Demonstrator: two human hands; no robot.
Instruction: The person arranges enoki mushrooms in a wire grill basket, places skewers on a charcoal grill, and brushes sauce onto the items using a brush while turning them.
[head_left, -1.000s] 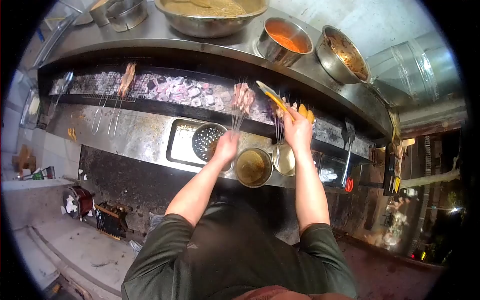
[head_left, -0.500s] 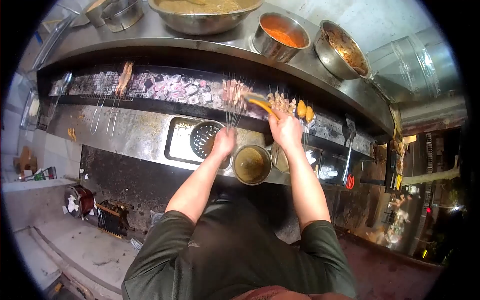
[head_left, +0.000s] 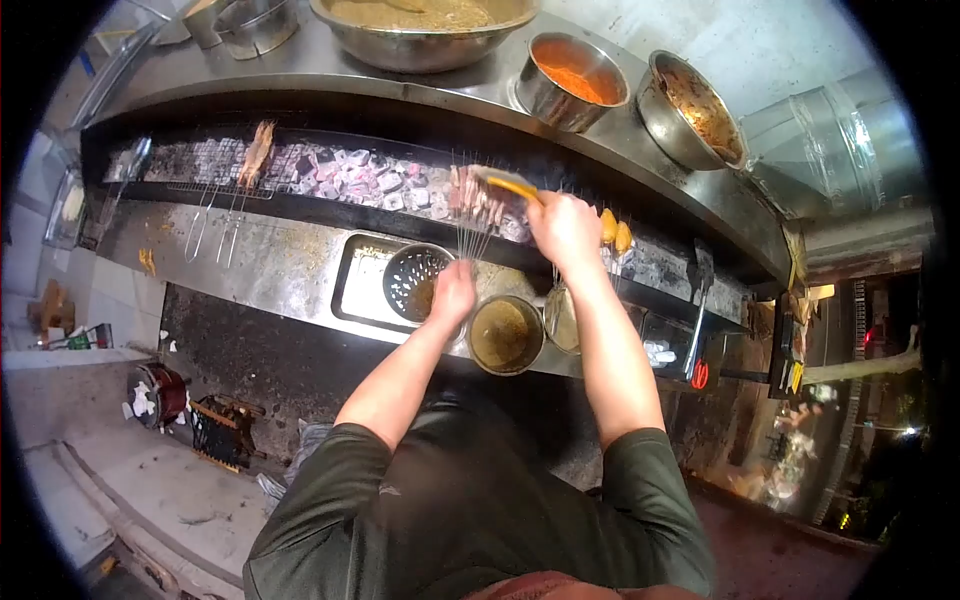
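Observation:
My left hand (head_left: 454, 291) is closed around the thin metal ends of a fanned bunch of meat skewers (head_left: 474, 208), whose meat lies over the charcoal trough. In my right hand (head_left: 566, 232) is a brush with a yellow handle (head_left: 515, 187). Its blurred head is over the top of the meat, and I cannot tell whether it touches. Below my left hand sit a perforated bowl (head_left: 402, 280) on a metal tray (head_left: 352, 290) and a round pot (head_left: 505, 335) with a brownish coating. Other skewers on the grill are partly hidden behind my right hand.
Glowing charcoal (head_left: 350, 180) fills the trough left of the skewers. A wire grill basket with food (head_left: 257, 157) lies farther left. Two yellow pieces on skewers (head_left: 622, 238), tongs (head_left: 697, 310) and red-handled scissors (head_left: 700, 375) are right. A pot of red powder (head_left: 572, 85) stands on the shelf.
The brush and my right hand have moved slightly up and left across the skewered meat. My left hand keeps its hold on the skewers. The whole view has shifted a little.

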